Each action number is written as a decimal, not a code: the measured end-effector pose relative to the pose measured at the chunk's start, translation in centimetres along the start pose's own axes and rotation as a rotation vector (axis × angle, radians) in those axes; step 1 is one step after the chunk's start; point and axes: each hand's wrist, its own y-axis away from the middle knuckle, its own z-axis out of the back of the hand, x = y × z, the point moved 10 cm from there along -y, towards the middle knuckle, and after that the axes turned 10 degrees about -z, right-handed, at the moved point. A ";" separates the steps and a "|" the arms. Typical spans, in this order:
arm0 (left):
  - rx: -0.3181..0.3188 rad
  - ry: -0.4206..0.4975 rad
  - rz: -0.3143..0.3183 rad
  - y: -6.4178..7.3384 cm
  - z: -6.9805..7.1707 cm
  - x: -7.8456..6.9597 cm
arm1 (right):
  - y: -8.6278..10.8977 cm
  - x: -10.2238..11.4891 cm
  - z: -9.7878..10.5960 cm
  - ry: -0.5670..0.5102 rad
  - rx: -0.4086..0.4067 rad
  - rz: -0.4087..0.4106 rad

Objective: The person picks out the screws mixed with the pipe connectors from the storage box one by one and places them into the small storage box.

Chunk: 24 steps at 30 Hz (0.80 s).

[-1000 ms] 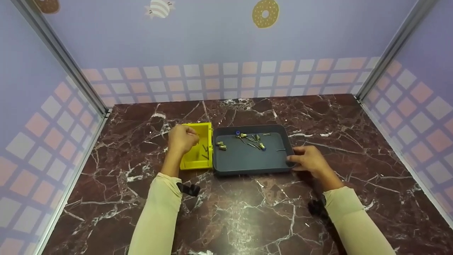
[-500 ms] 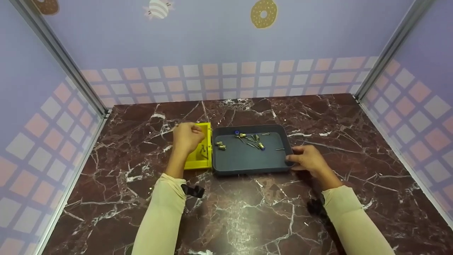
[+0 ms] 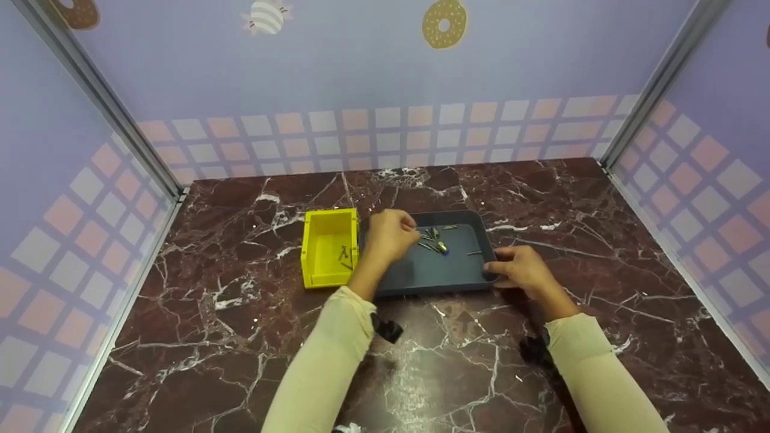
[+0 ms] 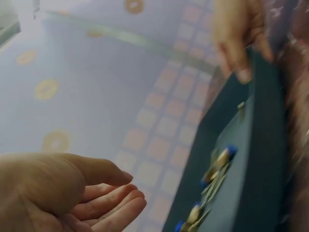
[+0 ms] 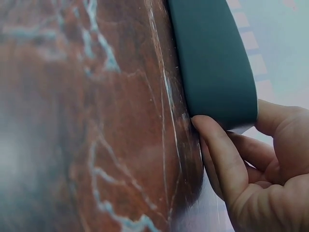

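Note:
A dark grey tray (image 3: 436, 273) lies on the marbled table, holding brass pneumatic fittings (image 3: 443, 248) with blue ends and several thin screws (image 3: 450, 227). My left hand (image 3: 390, 236) hovers over the tray's left part and hides what lies beneath it. In the left wrist view, that hand's thumb and fingers are apart with nothing between them. My right hand (image 3: 523, 270) grips the tray's right end, thumb over the rim and fingers against the outside, as the right wrist view shows. Left of the tray stands a yellow bin (image 3: 305, 255) with several dark screws (image 3: 344, 254) inside.
The dark red marbled table (image 3: 198, 313) is bounded by a patterned back wall (image 3: 361, 72) and side walls. The yellow bin and the tray stand side by side.
My left hand has moved right, from above the yellow bin to above the tray's left part, uncovering the bin. The right hand has stayed at the tray's right end.

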 end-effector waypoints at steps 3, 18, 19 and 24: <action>0.070 -0.024 -0.049 -0.5 -2.9 -1.8 | 0.0 -0.1 0.1 0.006 -0.011 0.002; 0.223 -0.130 -0.196 -3.3 -11.8 -4.7 | -0.1 0.1 0.2 0.008 -0.019 0.002; 0.236 -0.141 -0.196 -3.4 -12.3 -4.5 | -0.2 0.0 0.2 0.005 -0.016 -0.004; 0.288 -0.149 -0.179 -3.9 -13.9 -3.9 | -0.1 -0.2 0.2 -0.007 -0.016 -0.014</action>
